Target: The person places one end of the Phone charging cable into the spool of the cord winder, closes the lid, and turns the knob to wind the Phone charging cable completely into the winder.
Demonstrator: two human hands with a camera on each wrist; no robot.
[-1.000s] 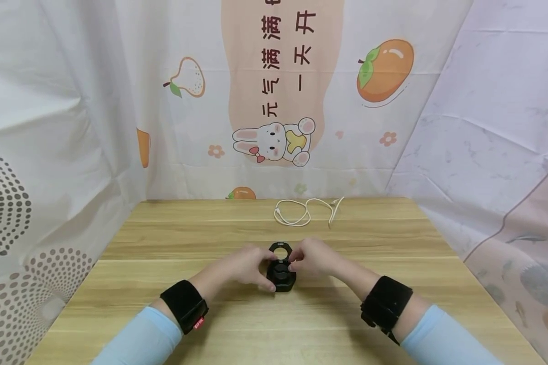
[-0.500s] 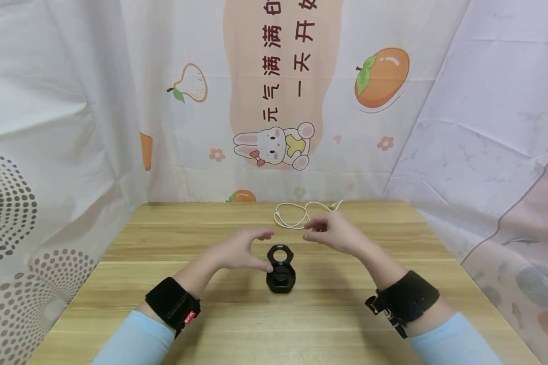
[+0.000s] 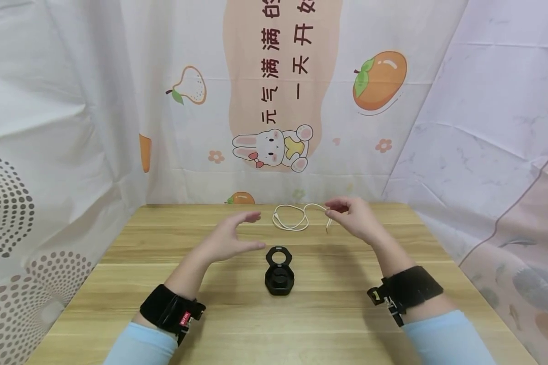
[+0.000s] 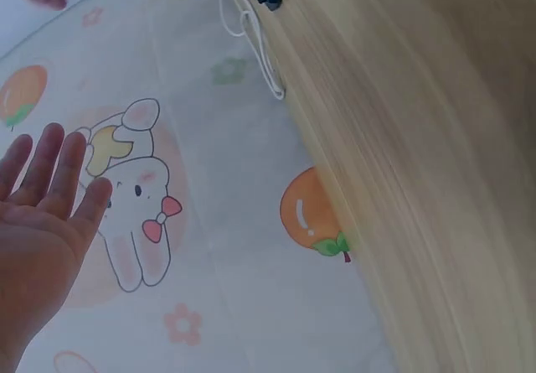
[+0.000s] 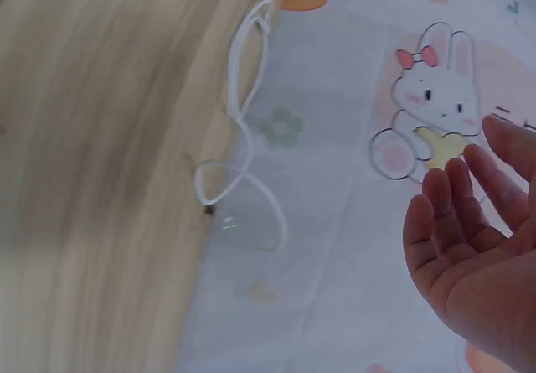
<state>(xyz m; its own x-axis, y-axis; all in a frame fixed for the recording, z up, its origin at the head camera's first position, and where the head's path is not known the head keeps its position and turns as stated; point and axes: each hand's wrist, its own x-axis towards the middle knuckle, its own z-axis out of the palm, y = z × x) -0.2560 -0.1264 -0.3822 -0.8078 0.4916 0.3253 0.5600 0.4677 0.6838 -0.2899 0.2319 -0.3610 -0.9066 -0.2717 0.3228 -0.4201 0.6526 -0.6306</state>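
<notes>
A small black angular case [image 3: 279,285] stands at mid-table, its hinged lid [image 3: 270,256] raised and showing a round hole. Dark pieces sit inside it, too small to make out. To its upper left hovers my left hand [image 3: 226,238], thumb and fingers spread apart, holding nothing; its palm shows in the left wrist view. My right hand [image 3: 356,219] is raised toward the back right, fingers loosely bent and nothing in them. It hides one end of a thin white cable [image 3: 290,230]. In the right wrist view that cable [image 5: 232,80] lies apart from the fingers.
The wooden table [image 3: 173,223] ends at the back against a printed curtain [image 3: 187,152]. More curtains hang at the left and right sides. Black straps [image 3: 413,289] circle both wrists.
Both hands have let go of the black case and lifted away. The left has drawn back up and left; the right has moved back and right, near the cable's end. The case stays put.
</notes>
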